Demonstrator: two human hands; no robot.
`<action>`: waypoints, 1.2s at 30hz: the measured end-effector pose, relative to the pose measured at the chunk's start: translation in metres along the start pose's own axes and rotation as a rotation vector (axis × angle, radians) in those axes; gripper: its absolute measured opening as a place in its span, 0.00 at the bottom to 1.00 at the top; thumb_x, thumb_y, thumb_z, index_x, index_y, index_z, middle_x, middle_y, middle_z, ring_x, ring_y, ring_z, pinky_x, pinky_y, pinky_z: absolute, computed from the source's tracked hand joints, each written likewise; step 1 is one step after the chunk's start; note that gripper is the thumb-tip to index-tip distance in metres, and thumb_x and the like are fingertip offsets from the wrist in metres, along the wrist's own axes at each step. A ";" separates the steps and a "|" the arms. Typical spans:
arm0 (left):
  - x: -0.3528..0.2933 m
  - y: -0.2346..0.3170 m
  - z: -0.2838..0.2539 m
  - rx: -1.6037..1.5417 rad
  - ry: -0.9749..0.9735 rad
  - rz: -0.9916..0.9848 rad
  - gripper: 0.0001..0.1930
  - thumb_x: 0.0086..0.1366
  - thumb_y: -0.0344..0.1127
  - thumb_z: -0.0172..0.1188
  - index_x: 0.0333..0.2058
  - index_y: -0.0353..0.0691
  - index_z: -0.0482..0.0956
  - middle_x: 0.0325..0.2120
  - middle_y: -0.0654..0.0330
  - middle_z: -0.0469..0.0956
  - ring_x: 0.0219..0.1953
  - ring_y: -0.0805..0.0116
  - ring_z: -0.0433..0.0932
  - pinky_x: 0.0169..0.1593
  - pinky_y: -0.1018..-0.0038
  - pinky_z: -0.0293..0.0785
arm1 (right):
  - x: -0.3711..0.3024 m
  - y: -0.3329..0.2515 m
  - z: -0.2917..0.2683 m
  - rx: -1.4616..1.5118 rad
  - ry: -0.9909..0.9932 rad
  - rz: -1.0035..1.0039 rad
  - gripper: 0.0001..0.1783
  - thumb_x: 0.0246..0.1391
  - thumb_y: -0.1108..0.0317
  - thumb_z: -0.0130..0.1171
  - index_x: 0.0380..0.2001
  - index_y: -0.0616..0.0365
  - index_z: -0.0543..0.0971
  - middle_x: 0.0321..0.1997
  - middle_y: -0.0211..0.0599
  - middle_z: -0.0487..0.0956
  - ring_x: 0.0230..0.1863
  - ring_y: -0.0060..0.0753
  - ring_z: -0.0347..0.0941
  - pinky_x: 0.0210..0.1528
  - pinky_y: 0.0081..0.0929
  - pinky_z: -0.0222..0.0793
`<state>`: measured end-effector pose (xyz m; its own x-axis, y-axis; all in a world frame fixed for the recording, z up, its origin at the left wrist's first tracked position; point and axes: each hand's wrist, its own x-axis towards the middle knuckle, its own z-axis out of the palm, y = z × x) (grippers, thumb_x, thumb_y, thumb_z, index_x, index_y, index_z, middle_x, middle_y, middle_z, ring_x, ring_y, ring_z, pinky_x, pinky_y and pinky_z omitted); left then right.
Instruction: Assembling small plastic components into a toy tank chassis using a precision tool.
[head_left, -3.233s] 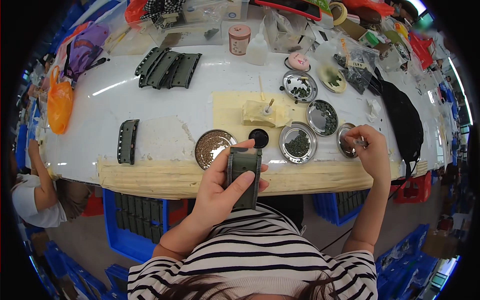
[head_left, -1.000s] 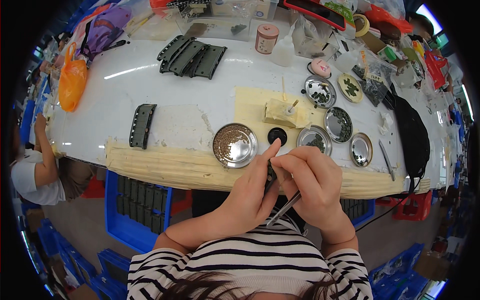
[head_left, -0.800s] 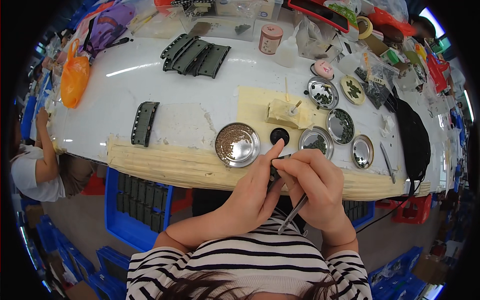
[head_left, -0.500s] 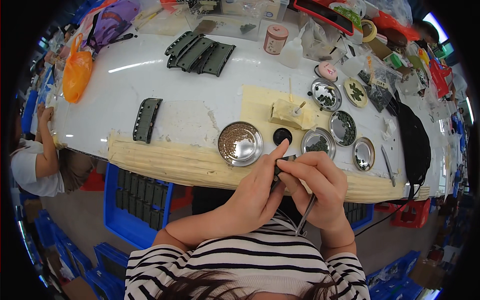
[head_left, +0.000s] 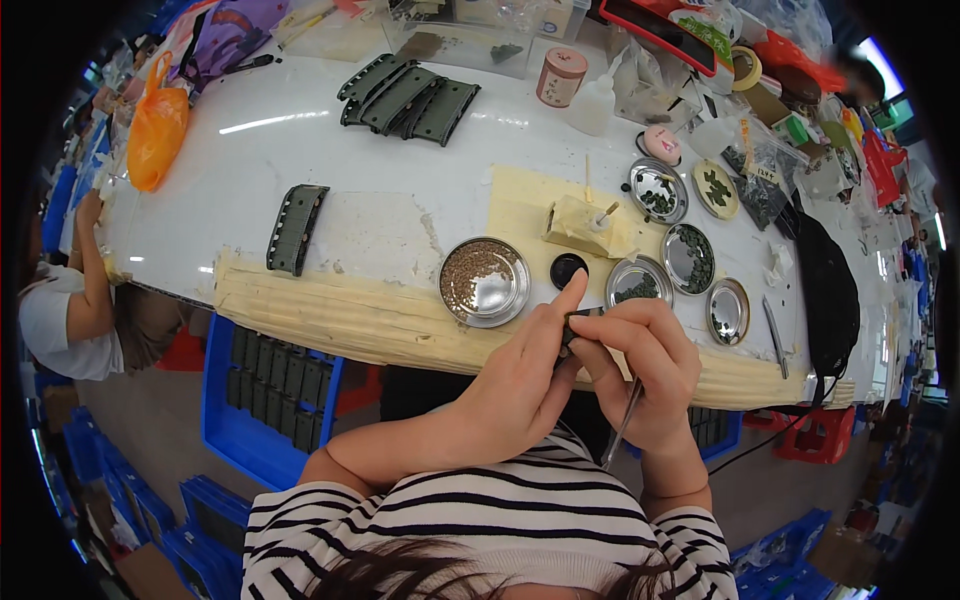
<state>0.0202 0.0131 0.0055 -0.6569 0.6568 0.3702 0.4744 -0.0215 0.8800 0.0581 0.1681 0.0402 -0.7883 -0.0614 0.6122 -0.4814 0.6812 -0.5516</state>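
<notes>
My left hand (head_left: 515, 385) is closed around a small dark green plastic part (head_left: 571, 335), mostly hidden by fingers. Against the same part, the thumb and fingertips of my right hand (head_left: 645, 370) press together from the right. A slim metal tool, seemingly tweezers (head_left: 625, 425), is tucked in my right palm and points down toward my chest. Just beyond my fingertips sits a small round black dish (head_left: 568, 270). Near my left hand stands a round metal tin (head_left: 522, 290) of tiny copper-coloured pieces; beyond my right hand, another tin (head_left: 610, 300) holds dark green bits.
A curved dark green panel (head_left: 297, 230) lies at left, with several more stacked (head_left: 410, 100) farther back. A tape-wrapped block (head_left: 590, 230) with a short stick stands mid-table. Metal tweezers (head_left: 775, 335) lie at right. A blue crate (head_left: 215, 430) of green parts sits below the table edge.
The view has shifted slightly. Both hands stay together on the dark green part, with only a small change in the right fingers and the tool's tilt.
</notes>
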 end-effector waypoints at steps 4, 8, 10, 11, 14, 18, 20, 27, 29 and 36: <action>0.000 -0.003 0.001 0.028 0.011 0.039 0.38 0.57 0.16 0.50 0.65 0.27 0.45 0.46 0.41 0.66 0.44 0.46 0.70 0.49 0.65 0.69 | 0.002 -0.001 -0.001 -0.006 0.002 0.011 0.14 0.40 0.78 0.68 0.34 0.61 0.80 0.30 0.36 0.76 0.24 0.32 0.73 0.23 0.24 0.67; -0.001 -0.001 -0.003 0.017 -0.042 -0.008 0.38 0.58 0.16 0.50 0.65 0.28 0.45 0.48 0.41 0.66 0.47 0.46 0.70 0.50 0.66 0.69 | 0.002 0.000 -0.002 -0.040 -0.026 -0.023 0.15 0.39 0.78 0.69 0.34 0.61 0.80 0.29 0.36 0.76 0.24 0.33 0.73 0.24 0.25 0.68; -0.001 -0.003 -0.003 -0.017 -0.043 -0.014 0.37 0.58 0.16 0.51 0.65 0.28 0.46 0.48 0.41 0.66 0.47 0.46 0.70 0.50 0.67 0.69 | 0.002 0.000 -0.003 -0.076 -0.055 -0.033 0.16 0.38 0.77 0.69 0.34 0.60 0.80 0.30 0.37 0.76 0.25 0.34 0.73 0.24 0.25 0.68; -0.001 -0.004 -0.002 -0.034 -0.044 -0.016 0.37 0.58 0.16 0.51 0.65 0.28 0.47 0.48 0.41 0.66 0.47 0.46 0.70 0.50 0.67 0.69 | 0.002 0.000 -0.004 -0.096 -0.069 -0.037 0.16 0.37 0.77 0.70 0.35 0.60 0.80 0.30 0.37 0.75 0.26 0.34 0.74 0.24 0.26 0.68; 0.000 0.002 -0.007 -0.091 -0.012 -0.006 0.33 0.60 0.18 0.52 0.64 0.28 0.52 0.48 0.43 0.69 0.47 0.52 0.73 0.51 0.69 0.69 | 0.008 -0.003 -0.009 0.000 -0.007 -0.056 0.16 0.39 0.77 0.69 0.36 0.59 0.80 0.30 0.36 0.75 0.25 0.30 0.71 0.23 0.22 0.64; -0.005 -0.004 -0.018 -0.495 -0.069 -0.274 0.24 0.67 0.24 0.50 0.61 0.28 0.58 0.52 0.50 0.73 0.52 0.64 0.75 0.56 0.71 0.68 | 0.003 -0.006 -0.027 -0.015 0.202 0.130 0.14 0.41 0.78 0.69 0.35 0.59 0.81 0.29 0.32 0.74 0.23 0.23 0.65 0.21 0.17 0.58; -0.006 -0.009 -0.023 -0.618 -0.080 -0.304 0.22 0.68 0.26 0.50 0.59 0.28 0.61 0.49 0.52 0.75 0.50 0.65 0.76 0.56 0.71 0.70 | 0.002 0.001 -0.029 -0.024 0.234 0.125 0.13 0.41 0.78 0.68 0.34 0.60 0.82 0.28 0.30 0.73 0.22 0.21 0.62 0.20 0.16 0.55; -0.010 -0.014 -0.023 -0.675 -0.008 -0.259 0.17 0.68 0.24 0.50 0.55 0.29 0.65 0.44 0.55 0.77 0.47 0.72 0.75 0.51 0.77 0.70 | -0.005 -0.001 -0.010 -0.015 0.121 0.077 0.15 0.38 0.80 0.69 0.34 0.60 0.82 0.26 0.34 0.75 0.24 0.28 0.71 0.24 0.20 0.65; -0.010 -0.014 -0.024 -0.618 -0.023 -0.257 0.17 0.68 0.25 0.50 0.54 0.30 0.66 0.43 0.56 0.76 0.45 0.73 0.74 0.49 0.78 0.70 | -0.003 -0.001 -0.007 -0.032 0.114 0.005 0.15 0.39 0.77 0.69 0.35 0.58 0.83 0.26 0.33 0.76 0.23 0.29 0.72 0.24 0.23 0.67; -0.012 -0.014 -0.026 -0.507 -0.064 -0.258 0.18 0.67 0.24 0.52 0.55 0.28 0.66 0.47 0.58 0.73 0.49 0.74 0.72 0.55 0.76 0.67 | -0.006 0.005 -0.003 -0.161 0.032 -0.145 0.18 0.38 0.74 0.69 0.37 0.59 0.82 0.29 0.33 0.77 0.23 0.27 0.71 0.22 0.22 0.62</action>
<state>0.0057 -0.0137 -0.0037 -0.6700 0.7327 0.1196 -0.0474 -0.2030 0.9780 0.0617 0.1741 0.0354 -0.7014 -0.1462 0.6976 -0.5197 0.7747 -0.3602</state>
